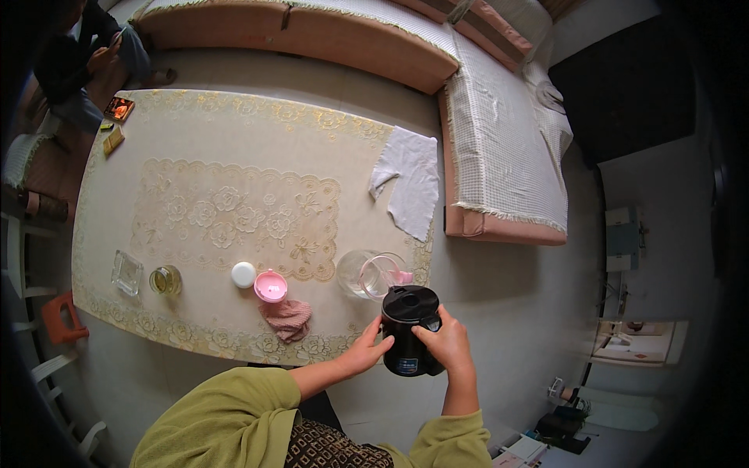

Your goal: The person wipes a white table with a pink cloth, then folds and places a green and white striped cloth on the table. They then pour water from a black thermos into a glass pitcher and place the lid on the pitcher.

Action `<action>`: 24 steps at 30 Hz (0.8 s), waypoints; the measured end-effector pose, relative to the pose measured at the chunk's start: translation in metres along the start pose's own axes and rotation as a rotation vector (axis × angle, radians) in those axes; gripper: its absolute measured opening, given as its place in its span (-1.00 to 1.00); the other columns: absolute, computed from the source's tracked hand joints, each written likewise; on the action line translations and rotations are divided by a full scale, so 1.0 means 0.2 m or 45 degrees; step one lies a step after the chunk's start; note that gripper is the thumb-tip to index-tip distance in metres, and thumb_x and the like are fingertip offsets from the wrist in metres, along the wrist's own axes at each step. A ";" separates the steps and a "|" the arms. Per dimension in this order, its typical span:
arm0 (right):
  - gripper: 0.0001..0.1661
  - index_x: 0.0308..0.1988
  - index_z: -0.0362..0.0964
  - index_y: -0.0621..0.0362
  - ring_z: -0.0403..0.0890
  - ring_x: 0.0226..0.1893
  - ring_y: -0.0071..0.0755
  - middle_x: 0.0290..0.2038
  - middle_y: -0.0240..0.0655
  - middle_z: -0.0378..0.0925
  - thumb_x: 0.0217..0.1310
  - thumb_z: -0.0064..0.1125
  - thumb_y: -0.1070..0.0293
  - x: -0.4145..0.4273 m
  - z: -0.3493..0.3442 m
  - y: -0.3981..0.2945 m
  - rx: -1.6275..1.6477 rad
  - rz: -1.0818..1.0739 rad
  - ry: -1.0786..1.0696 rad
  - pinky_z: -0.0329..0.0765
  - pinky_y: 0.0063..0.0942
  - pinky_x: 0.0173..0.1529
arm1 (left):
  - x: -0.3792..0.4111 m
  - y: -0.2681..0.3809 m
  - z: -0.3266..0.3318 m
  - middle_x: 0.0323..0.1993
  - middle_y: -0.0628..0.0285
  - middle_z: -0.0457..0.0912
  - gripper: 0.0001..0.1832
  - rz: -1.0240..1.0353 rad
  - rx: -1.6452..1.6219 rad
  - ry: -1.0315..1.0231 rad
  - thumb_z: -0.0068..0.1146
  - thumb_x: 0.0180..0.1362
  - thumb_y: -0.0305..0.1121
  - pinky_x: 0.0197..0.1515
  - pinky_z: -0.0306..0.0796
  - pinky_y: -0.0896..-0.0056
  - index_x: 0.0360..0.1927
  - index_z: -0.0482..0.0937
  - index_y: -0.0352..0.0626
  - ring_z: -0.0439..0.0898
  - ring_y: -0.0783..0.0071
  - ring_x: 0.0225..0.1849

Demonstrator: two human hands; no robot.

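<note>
A black electric kettle (404,345) with its lid down is held just off the table's near right edge. My right hand (449,339) grips its handle side, thumb near the top. My left hand (370,351) rests against the kettle's left side, fingers apart. Right behind the kettle, a clear pitcher (354,275) with a pink rim and handle stands on the table. Further left lie a pink lid or cup (271,286), a round white lid (243,274) and a crumpled pink cloth (287,322).
The table (222,327) also holds a glass jar (165,281), a glass ashtray (127,273) and a white cloth (409,181). A sofa (503,169) stands beyond. A seated person (76,64) holds a phone at the far left. An orange stool (63,319) stands left.
</note>
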State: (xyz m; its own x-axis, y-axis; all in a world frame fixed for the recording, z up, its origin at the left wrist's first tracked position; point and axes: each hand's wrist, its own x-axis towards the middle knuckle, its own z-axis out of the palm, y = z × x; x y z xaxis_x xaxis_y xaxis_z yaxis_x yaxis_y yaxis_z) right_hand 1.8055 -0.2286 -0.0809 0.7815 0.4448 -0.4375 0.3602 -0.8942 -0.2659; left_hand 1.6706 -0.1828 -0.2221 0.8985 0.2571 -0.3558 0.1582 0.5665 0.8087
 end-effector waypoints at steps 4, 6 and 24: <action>-0.40 -0.13 0.39 0.20 0.59 -0.37 -0.08 -0.39 -0.06 0.56 -0.27 0.27 0.19 0.02 -0.02 -0.03 -0.008 -0.019 -0.031 0.49 -0.32 -0.27 | 0.01 0.04 0.00 0.19 0.12 0.14 -0.35 -0.079 -0.103 -0.071 -0.11 0.21 -0.25 0.18 0.12 0.36 0.29 -0.11 -0.15 0.11 0.32 0.23; -0.40 -0.13 0.39 0.21 0.60 -0.40 -0.09 -0.41 -0.05 0.56 -0.27 0.27 0.19 0.02 -0.03 -0.04 -0.016 -0.028 -0.032 0.49 -0.32 -0.29 | 0.02 0.05 0.00 0.18 0.13 0.15 -0.37 -0.060 -0.163 -0.097 -0.12 0.22 -0.26 0.18 0.12 0.37 0.28 -0.09 -0.15 0.13 0.35 0.22; -0.38 -0.19 0.38 0.34 0.60 -0.55 -0.15 -0.49 0.00 0.54 -0.28 0.29 0.16 0.08 -0.06 -0.08 -0.127 -0.053 -0.108 0.50 -0.33 -0.40 | 0.01 0.17 0.03 0.09 0.21 0.24 -0.44 -0.191 -0.385 -0.038 -0.10 0.20 -0.29 0.17 0.08 0.40 0.24 0.02 -0.11 0.22 0.44 0.11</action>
State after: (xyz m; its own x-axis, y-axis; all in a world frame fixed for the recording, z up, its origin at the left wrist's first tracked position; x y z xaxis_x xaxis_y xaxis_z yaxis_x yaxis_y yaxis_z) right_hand 1.8185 -0.2081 -0.0742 0.7203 0.4804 -0.5003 0.4436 -0.8736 -0.2000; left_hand 1.6799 -0.1670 -0.1923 0.8866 0.1328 -0.4431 0.1651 0.8040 0.5713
